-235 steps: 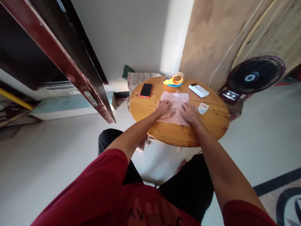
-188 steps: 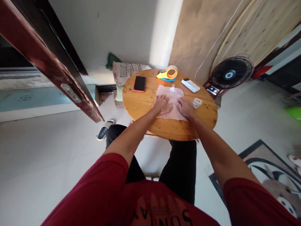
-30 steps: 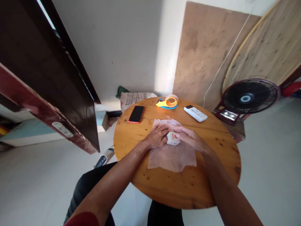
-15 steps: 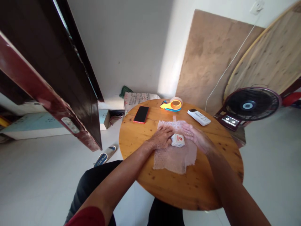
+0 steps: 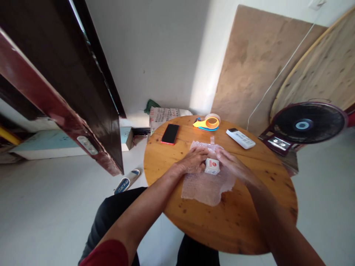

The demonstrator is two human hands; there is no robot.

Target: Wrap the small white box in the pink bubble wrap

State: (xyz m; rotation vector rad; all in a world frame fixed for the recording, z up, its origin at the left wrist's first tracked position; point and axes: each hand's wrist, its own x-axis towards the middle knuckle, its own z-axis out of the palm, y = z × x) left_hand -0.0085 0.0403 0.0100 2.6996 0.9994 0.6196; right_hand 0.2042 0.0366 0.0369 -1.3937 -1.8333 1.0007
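Observation:
A sheet of clear bubble wrap (image 5: 203, 188) lies on the round wooden table (image 5: 222, 225). On the sheet sits a small white box (image 5: 212, 166) with a red mark. My left hand (image 5: 194, 160) lies on the wrap just left of the box, its fingers spread and the tips beside the box. My right hand (image 5: 231, 162) is at the box's upper right, fingers stretched out over the far part of the wrap. A short strip of clear tape (image 5: 212, 140) is beyond the wrap's far edge.
Toward the back of the table are a phone (image 5: 170, 133), a yellow tape dispenser (image 5: 208, 122) and a white remote-like device (image 5: 240, 138). A fan (image 5: 303, 125) stands right of the table, and a door (image 5: 102, 122) at the left. One slipper (image 5: 127, 181) is on the floor.
The view has shifted slightly. My right hand has moved inward, closer to the box and my left hand. My left hand stays beside the box.

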